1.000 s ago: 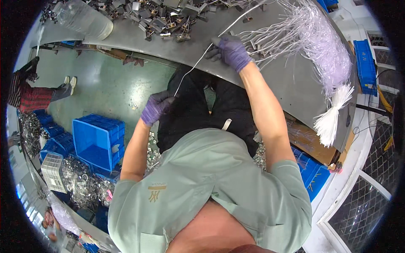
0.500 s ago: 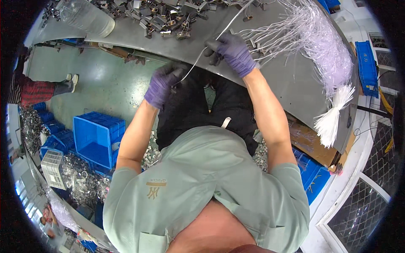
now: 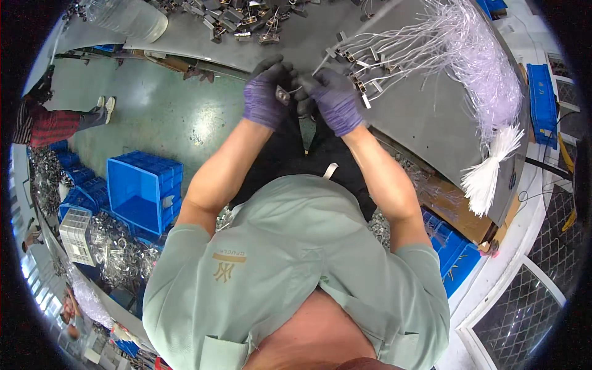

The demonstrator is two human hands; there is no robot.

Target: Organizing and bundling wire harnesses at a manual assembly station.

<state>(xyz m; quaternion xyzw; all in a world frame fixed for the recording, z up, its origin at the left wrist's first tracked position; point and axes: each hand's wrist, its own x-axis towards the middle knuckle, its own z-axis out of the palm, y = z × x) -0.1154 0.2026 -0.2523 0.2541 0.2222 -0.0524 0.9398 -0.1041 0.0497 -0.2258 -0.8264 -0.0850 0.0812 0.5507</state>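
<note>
My left hand, in a purple and dark grey glove, is closed at the table's near edge. A small greyish part shows at its fingers; I cannot make out its kind. Gloved alike, my right hand is closed close beside it on the white cable, which sticks out above the fingers, blurred. Between the hands a short bit of cable shows. Just right of my right hand lie several wired small dark and metal connectors, their white wires running to a large bundle of thin whitish wires.
Loose dark small parts are heaped on the grey table, beside a clear plastic container. A blue crate stands on the floor at left, near a person in a checked garment. Another blue bin sits at right.
My hands have come together from apart, the left moving up and right. The cable stretch between them is now much shorter. More wired connectors show beside my right hand.
</note>
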